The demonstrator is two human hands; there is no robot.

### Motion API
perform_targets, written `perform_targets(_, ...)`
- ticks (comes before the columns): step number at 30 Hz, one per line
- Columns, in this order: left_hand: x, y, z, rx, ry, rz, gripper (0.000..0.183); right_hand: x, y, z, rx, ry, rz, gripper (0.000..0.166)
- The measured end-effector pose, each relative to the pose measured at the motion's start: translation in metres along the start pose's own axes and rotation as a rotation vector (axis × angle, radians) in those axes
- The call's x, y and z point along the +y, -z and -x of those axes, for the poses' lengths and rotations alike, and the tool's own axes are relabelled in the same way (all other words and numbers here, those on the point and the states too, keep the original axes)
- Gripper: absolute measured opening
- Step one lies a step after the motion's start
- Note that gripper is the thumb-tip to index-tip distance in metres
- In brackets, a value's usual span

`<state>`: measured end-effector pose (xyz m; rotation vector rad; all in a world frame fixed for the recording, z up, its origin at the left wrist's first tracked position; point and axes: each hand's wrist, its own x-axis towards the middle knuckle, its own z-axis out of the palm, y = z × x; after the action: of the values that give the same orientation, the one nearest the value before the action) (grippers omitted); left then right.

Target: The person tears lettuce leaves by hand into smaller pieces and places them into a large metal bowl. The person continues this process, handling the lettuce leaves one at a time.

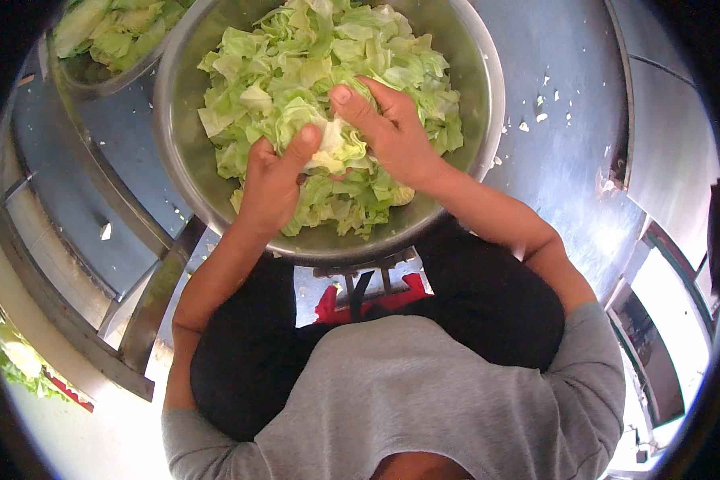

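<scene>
My left hand [278,175] and my right hand [390,129] are both closed around one clump of pale green lettuce [336,144], thumbs on top, fingers largely hidden beneath the leaves. They are over a large round metal bowl [177,153], inside its rim. Torn lettuce pieces [336,54] lie heaped in the bowl under and beyond my hands. The bowl sits just in front of my body, above my knees.
Another container with larger lettuce leaves [120,36] stands at the upper left. Small lettuce scraps [541,117] are scattered on the grey surface to the right. Metal frame bars [117,186] run along the left. More lettuce [24,360] shows at the lower left rim.
</scene>
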<state>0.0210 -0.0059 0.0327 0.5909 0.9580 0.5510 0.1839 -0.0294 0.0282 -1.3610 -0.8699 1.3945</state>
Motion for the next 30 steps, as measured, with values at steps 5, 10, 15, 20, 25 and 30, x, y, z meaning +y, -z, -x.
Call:
perform_targets(5,0.001,-0.003,0.004,0.073,-0.096,-0.248,0.028,0.006,0.004,0.001,0.155,0.411,0.396,0.034)
perform_targets(10,-0.004,-0.005,0.009,0.083,-0.012,-0.321,0.032,-0.025,0.041,-0.027,0.335,0.114,0.396,0.043)
perform_targets(15,-0.015,0.005,-0.002,0.030,-0.033,-0.305,0.043,-0.021,0.069,-0.024,-0.005,0.489,1.204,0.049)
perform_targets(20,-0.015,0.003,-0.001,0.018,-0.224,-0.577,0.045,-0.017,0.041,-0.010,-0.692,-0.323,0.509,0.050)
perform_targets(25,-0.002,0.006,-0.002,-0.007,-0.318,-0.897,0.040,0.004,0.030,0.000,-0.570,-0.108,0.401,0.042)
perform_targets(30,-0.009,0.006,0.002,0.058,-0.214,-0.525,0.038,-0.003,0.021,0.008,-0.554,-0.006,0.410,0.032)
